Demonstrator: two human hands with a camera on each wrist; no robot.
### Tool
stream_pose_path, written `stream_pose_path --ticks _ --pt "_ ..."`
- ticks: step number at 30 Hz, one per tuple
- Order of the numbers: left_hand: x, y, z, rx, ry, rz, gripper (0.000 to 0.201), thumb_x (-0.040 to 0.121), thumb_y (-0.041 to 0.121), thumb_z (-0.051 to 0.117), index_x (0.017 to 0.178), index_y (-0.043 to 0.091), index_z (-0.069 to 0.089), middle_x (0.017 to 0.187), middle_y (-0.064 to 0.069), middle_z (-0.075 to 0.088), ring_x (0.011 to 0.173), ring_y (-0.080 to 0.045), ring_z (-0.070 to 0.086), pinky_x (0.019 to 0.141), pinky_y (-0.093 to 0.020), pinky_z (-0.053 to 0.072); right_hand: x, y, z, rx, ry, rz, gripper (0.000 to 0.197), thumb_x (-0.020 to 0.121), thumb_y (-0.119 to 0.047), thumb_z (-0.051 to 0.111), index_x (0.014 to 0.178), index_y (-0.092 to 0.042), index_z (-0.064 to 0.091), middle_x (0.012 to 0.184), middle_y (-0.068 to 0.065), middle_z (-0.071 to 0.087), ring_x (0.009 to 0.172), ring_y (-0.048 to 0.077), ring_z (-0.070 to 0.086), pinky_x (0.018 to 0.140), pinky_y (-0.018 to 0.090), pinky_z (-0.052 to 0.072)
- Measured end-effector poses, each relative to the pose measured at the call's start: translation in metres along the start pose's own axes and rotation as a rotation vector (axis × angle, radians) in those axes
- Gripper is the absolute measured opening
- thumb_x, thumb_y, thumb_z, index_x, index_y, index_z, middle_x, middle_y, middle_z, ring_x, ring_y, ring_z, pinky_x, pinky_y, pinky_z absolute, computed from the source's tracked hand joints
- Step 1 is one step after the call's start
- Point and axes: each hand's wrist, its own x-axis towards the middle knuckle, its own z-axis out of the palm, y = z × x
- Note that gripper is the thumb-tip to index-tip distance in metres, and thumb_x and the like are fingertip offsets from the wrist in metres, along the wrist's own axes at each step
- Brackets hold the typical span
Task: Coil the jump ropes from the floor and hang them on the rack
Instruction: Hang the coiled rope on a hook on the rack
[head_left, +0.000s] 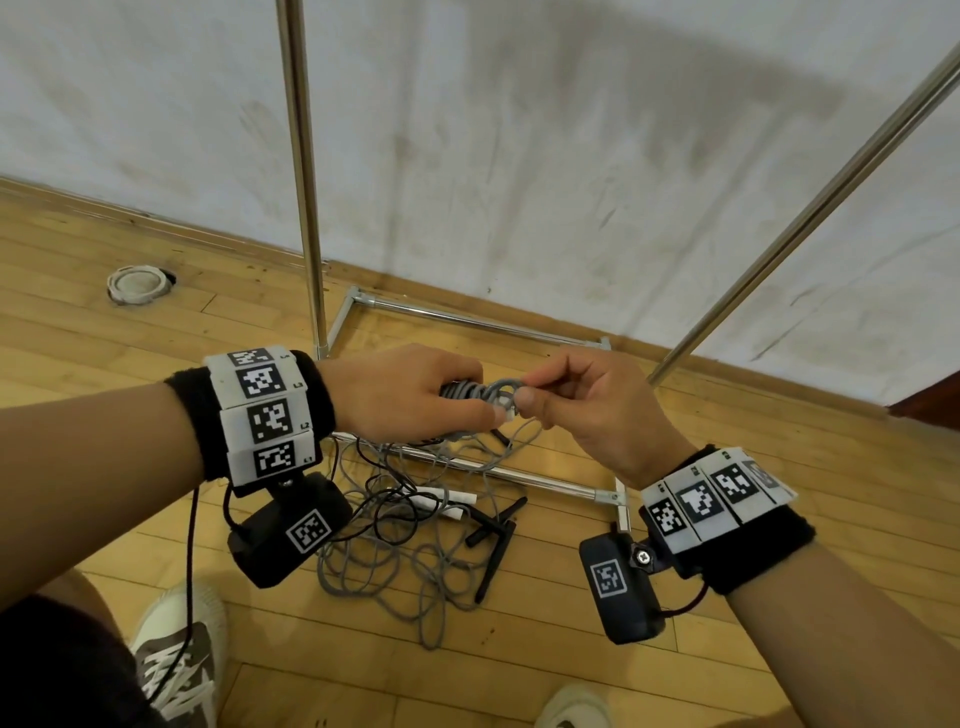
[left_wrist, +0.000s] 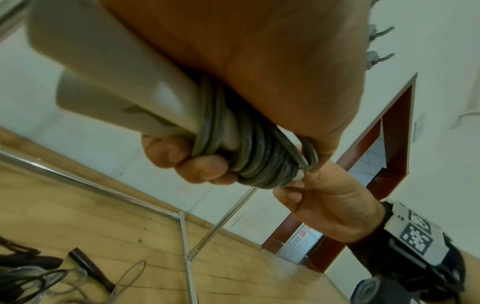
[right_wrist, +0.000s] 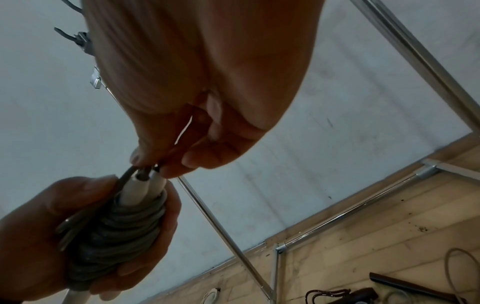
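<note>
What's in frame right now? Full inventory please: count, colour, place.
coiled jump rope: one, grey cord wound round pale handles, held between both hands
loose jump ropes: count unclear, grey and black cords tangled with white and black handles, on the floor below the hands
rack: one, silver metal tubes, base on the floor against the wall
round floor fitting: one, whitish, floor near the wall, far left
doorway: one, dark red frame, in the wall, left wrist view
shoes: two, pale with dark panels, bottom edge
left hand: grips the coil
right hand: pinches the cord end at the coil's tip
</note>
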Motion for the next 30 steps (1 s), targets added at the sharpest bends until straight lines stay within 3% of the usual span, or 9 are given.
stream_pose_path --ticks 2,5,9,13,18,21,23,27,30 --pt "-0.003 0.001 0.000 0.041 0.007 0.011 0.056 0.074 0.085 0.041 0.086 0.032 0.056 0.072 0.006 0.064 0.056 -0.008 0.059 0.052 -0.029 0.050 0.000 0.004 0.003 -0.045 0.048 -0.026 0.007 0.079 -0.006 0.076 0.083 -0.006 0.069 0.072 -0.003 0.073 0.064 0.008 0.068 0.058 0.020 0.051" --pt "-0.006 0.003 0.001 0.138 0.019 0.036 0.059 0.071 0.088 0.040 0.089 0.033 0.052 0.072 0.004 0.064 0.057 -0.008 0.060 0.053 -0.032 0.053 -0.002 0.007 0.009 -0.127 0.102 -0.030 0.014 0.083 -0.002 0.074 0.080 -0.015 0.069 0.069 -0.003 0.072 0.061 0.010 0.067 0.058 0.028 0.053" --pt "-0.008 0.004 -0.001 0.329 0.110 0.067 0.059 0.074 0.089 0.031 0.085 0.034 0.050 0.062 0.008 0.060 0.052 -0.004 0.057 0.047 -0.028 0.045 -0.004 0.005 0.008 -0.140 0.105 -0.010 0.005 0.085 -0.010 0.074 0.081 -0.011 0.073 0.067 0.004 0.072 0.060 0.019 0.067 0.059 0.040 0.057" --pt "-0.007 0.004 0.001 0.519 0.207 0.101 0.065 0.074 0.090 0.019 0.085 0.033 0.049 0.057 0.009 0.055 0.053 -0.003 0.051 0.047 -0.025 0.037 -0.002 0.004 0.012 -0.079 0.131 0.075 0.008 0.089 -0.014 0.070 0.082 -0.012 0.073 0.066 0.005 0.072 0.057 0.015 0.066 0.055 0.028 0.055" --pt "-0.004 0.003 0.001 0.591 0.217 0.104 0.066 0.075 0.090 0.016 0.082 0.032 0.048 0.059 0.008 0.054 0.053 -0.005 0.051 0.046 -0.026 0.036 0.001 0.002 0.009 -0.091 0.037 0.139 0.008 0.088 -0.012 0.071 0.083 -0.015 0.075 0.071 0.009 0.072 0.062 0.017 0.066 0.061 0.031 0.058" --pt "-0.003 0.001 -0.003 0.507 0.143 0.066 0.067 0.071 0.094 0.022 0.085 0.033 0.048 0.062 0.009 0.057 0.055 -0.005 0.054 0.049 -0.029 0.046 0.003 -0.001 0.011 -0.136 0.061 0.135 0.009 0.091 -0.011 0.067 0.083 -0.013 0.070 0.068 0.007 0.071 0.060 0.016 0.067 0.060 0.030 0.057" --pt "-0.001 -0.001 -0.005 0.388 0.059 0.058 0.064 0.069 0.093 0.035 0.089 0.034 0.049 0.069 0.008 0.061 0.061 -0.008 0.058 0.057 -0.036 0.053 0.005 -0.003 0.012 -0.102 0.135 0.141 0.012 0.096 -0.010 0.060 0.086 -0.009 0.066 0.066 0.004 0.070 0.057 0.016 0.067 0.055 0.028 0.055" --pt "0.004 -0.002 -0.005 0.275 0.052 0.045 0.044 0.079 0.074 0.055 0.090 0.031 0.056 0.081 0.007 0.059 0.072 -0.013 0.058 0.069 -0.045 0.053 0.009 -0.010 0.010 -0.018 0.187 0.148 0.013 0.100 -0.008 0.052 0.093 -0.003 0.062 0.068 0.006 0.070 0.057 0.016 0.067 0.055 0.025 0.055" --pt "0.009 -0.001 -0.005 0.165 0.113 0.061 0.037 0.085 0.057 0.063 0.111 0.031 0.060 0.086 0.008 0.065 0.075 -0.010 0.061 0.071 -0.042 0.054 0.010 -0.015 0.010 0.042 0.205 0.133 0.012 0.100 -0.008 0.050 0.092 -0.005 0.059 0.067 0.003 0.070 0.058 0.015 0.068 0.055 0.024 0.056"
